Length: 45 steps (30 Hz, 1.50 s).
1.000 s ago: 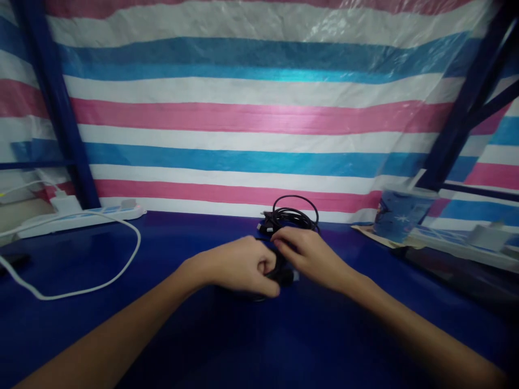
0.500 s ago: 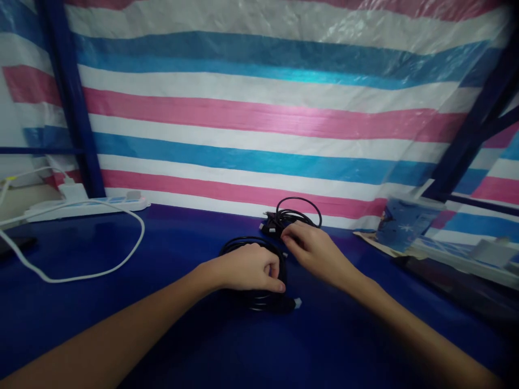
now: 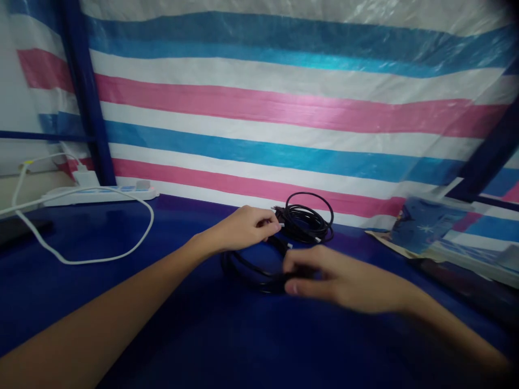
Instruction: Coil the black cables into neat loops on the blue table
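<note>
A coiled black cable (image 3: 261, 287) lies on the blue table in front of me, a small metal plug tip showing at its far right. My left hand (image 3: 248, 229) is closed at the far side of this coil, its fingers curled round the cable there. At the coil's right edge my right hand (image 3: 330, 275), slightly blurred, has thumb and fingers closed round the cable; the cable's near plug is hidden. Just beyond both hands rests a second pile of black cables (image 3: 306, 224) with pale metal plugs, close to my left fingertips.
On the left a white power strip (image 3: 101, 194) holds a charger (image 3: 86, 176), with a white cable (image 3: 103, 261) looping over the blue table (image 3: 194, 340). A patterned blue cup (image 3: 421, 224) stands at the right beside a dark flat object (image 3: 458, 283). Striped plastic sheeting (image 3: 263, 119) hangs behind.
My left hand has moved from over the coil to its far side. My right hand has come back from the far cable pile to the coil's right edge. The view has shifted slightly.
</note>
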{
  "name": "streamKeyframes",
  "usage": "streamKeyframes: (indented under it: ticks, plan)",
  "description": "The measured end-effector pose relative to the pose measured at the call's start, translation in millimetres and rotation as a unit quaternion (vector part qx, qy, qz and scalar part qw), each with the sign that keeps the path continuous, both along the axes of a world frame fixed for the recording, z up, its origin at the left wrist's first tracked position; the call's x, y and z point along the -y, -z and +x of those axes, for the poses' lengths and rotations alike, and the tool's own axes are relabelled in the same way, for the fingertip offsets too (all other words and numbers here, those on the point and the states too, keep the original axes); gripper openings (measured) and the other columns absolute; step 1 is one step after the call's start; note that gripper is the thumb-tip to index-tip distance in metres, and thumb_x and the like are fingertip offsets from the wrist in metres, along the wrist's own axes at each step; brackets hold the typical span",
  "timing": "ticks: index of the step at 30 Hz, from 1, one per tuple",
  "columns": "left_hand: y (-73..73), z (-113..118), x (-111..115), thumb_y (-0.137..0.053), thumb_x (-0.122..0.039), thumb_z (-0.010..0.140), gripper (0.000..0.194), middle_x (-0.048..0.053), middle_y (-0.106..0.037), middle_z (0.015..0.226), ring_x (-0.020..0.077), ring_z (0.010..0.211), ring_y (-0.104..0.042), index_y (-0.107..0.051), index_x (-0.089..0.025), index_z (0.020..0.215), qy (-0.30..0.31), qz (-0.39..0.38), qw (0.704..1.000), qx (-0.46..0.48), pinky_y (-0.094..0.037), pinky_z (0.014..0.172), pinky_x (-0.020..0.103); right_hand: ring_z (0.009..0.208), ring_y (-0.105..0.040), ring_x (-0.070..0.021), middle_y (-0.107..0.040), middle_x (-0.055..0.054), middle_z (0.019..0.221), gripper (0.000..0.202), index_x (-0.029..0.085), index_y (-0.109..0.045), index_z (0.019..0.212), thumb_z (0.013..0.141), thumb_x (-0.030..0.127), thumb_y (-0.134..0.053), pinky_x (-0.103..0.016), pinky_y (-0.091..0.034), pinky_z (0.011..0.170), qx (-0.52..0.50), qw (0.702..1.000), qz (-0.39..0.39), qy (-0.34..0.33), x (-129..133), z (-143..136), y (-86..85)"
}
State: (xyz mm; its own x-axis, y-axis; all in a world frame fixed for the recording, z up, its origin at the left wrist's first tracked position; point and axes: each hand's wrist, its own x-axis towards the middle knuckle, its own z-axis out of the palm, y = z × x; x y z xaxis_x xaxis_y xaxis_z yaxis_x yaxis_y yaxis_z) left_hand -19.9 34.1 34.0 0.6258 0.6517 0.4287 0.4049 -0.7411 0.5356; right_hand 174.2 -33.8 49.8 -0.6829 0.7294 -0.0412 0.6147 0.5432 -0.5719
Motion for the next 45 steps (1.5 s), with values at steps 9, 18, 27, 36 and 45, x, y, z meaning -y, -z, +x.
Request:
streamKeyframes:
  ticks: [9, 18, 27, 36, 45]
  plan:
    - [-7.4, 6.5, 11.2, -0.045, -0.046, 0.087, 0.037, -0.006, -0.041, 0.037, 0.0062, 0.034, -0.036, -0.064, -0.015, 0.08, 0.127, -0.22, 0.96, 0.12, -0.032, 0.045, 0.021, 0.051, -0.052, -0.0097, -0.056, 0.003, 0.06, 0.032, 0.02, -0.055, 0.098, 0.072, 0.034, -0.069, -0.02, -0.038, 0.046, -0.477, 0.849, -0.079, 0.212, -32.0, 20.3, -0.2]
    - [3.5, 32.8, 43.3, -0.049, -0.042, 0.085, 0.039, -0.004, -0.044, 0.046, 0.0065, 0.045, -0.039, -0.054, -0.015, 0.057, 0.025, -0.072, 0.997, 0.002, -0.025, 0.047, 0.021, 0.072, -0.058, -0.0149, -0.061, -0.005, 0.086, 0.038, 0.019, -0.051, 0.11, 0.079, 0.037, -0.062, -0.027, -0.048, 0.065, -0.417, 0.862, -0.176, 0.227, -30.8, 3.6, 26.1]
    - [17.6, 22.4, 12.8, -0.049, -0.026, 0.084, 0.021, 0.004, -0.068, 0.094, 0.0185, 0.089, -0.06, -0.066, -0.019, 0.095, -0.076, 0.077, 0.994, -0.005, -0.041, 0.079, 0.029, 0.038, -0.039, -0.0051, -0.057, 0.0, 0.075, 0.048, 0.022, -0.039, 0.131, 0.088, 0.037, -0.05, -0.021, -0.034, 0.038, -0.211, 0.952, -0.121, 0.186, -20.4, 15.2, 3.7]
    - [33.5, 14.8, -6.3, -0.042, -0.008, 0.078, 0.044, 0.003, -0.062, 0.12, 0.0158, 0.111, -0.056, -0.058, -0.02, 0.116, 0.01, 0.024, 1.0, -0.013, -0.04, 0.097, 0.03, 0.059, -0.051, -0.0129, -0.059, -0.003, 0.07, 0.027, 0.017, -0.054, 0.086, 0.091, 0.04, -0.042, -0.024, -0.032, 0.055, 0.016, 0.959, 0.248, 0.138, -25.1, 18.4, 5.8]
    - [26.7, 21.9, 6.1, -0.048, -0.018, 0.083, 0.025, 0.004, -0.071, 0.101, 0.0184, 0.093, -0.064, -0.069, -0.019, 0.098, 0.05, 0.029, 0.992, -0.109, -0.044, 0.085, 0.03, 0.061, -0.051, -0.013, -0.057, -0.002, 0.075, 0.011, 0.019, -0.041, 0.09, 0.086, 0.026, -0.047, -0.025, -0.036, 0.055, -0.062, 0.943, 0.293, 0.144, -26.5, 20.7, 10.4]
